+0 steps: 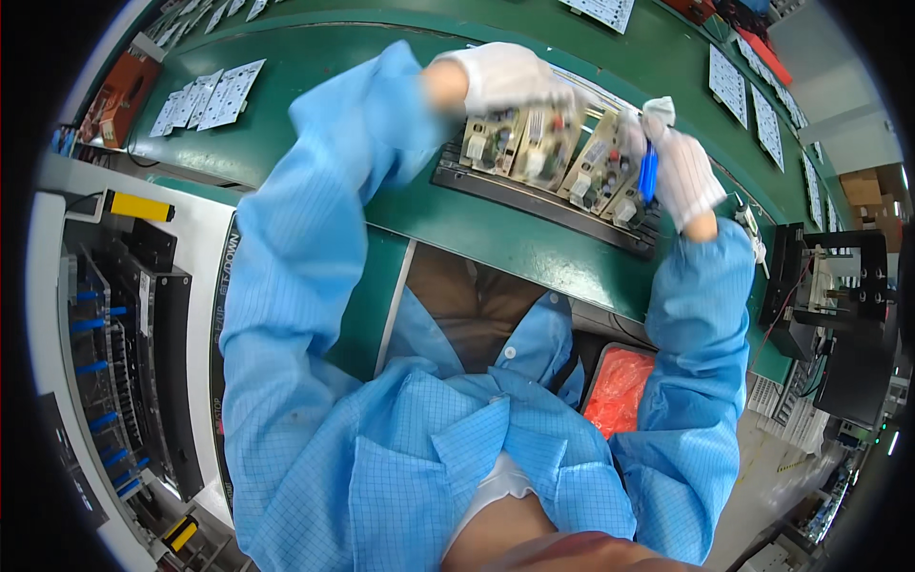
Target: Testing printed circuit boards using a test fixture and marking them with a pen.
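Note:
A black tray-like frame (515, 194) lies on the green bench with several circuit boards in a row across it. My left hand (510, 78), in a white glove, reaches over the far edge of the left boards. Its fingers are smeared by motion, so I cannot see whether they grip the tan circuit board (548, 143) beneath them. At the right end, my white-gloved right hand (688, 172) is closed around a slim blue-handled tool (649, 174). That tool's tip is not distinct. Beside these fingers stands another circuit board (598, 162) with white and dark components.
White panels (232, 92) lie at the bench's left, with more panels (726, 84) at the far right. Left of me is a machine with a yellow handle (141, 207). A bin with red plastic (620, 389) stands near my right elbow, and black equipment (848, 315) beyond it.

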`<state>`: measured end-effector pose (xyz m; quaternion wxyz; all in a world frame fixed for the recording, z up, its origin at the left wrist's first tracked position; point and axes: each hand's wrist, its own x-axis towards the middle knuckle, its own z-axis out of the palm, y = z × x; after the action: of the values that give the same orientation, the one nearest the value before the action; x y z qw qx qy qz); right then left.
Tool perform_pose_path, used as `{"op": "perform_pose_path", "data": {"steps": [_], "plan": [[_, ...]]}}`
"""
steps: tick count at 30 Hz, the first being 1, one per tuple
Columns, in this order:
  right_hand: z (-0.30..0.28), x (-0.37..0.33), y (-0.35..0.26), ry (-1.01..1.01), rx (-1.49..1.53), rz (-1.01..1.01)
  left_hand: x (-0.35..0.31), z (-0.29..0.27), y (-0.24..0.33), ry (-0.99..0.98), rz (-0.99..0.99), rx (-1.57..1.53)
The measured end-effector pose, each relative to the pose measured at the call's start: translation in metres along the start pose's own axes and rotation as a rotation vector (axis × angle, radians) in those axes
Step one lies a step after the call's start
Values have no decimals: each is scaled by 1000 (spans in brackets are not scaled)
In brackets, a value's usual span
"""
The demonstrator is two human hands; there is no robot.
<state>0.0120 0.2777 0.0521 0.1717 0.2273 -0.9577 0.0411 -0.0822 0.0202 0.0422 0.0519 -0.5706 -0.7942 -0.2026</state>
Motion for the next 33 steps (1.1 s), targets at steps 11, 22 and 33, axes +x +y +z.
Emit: {"op": "perform_pose_path", "data": {"steps": [11,22,33], "plan": [[-30,0,72,227,762,535,-144,-115,-129,-82,-463,790],[9,210,-3,-54,438,-4,-159,-105,-271,-96,-989,591],[231,561,-107,95,-47,49,-193,-81,-298,82,-918,243]]}}
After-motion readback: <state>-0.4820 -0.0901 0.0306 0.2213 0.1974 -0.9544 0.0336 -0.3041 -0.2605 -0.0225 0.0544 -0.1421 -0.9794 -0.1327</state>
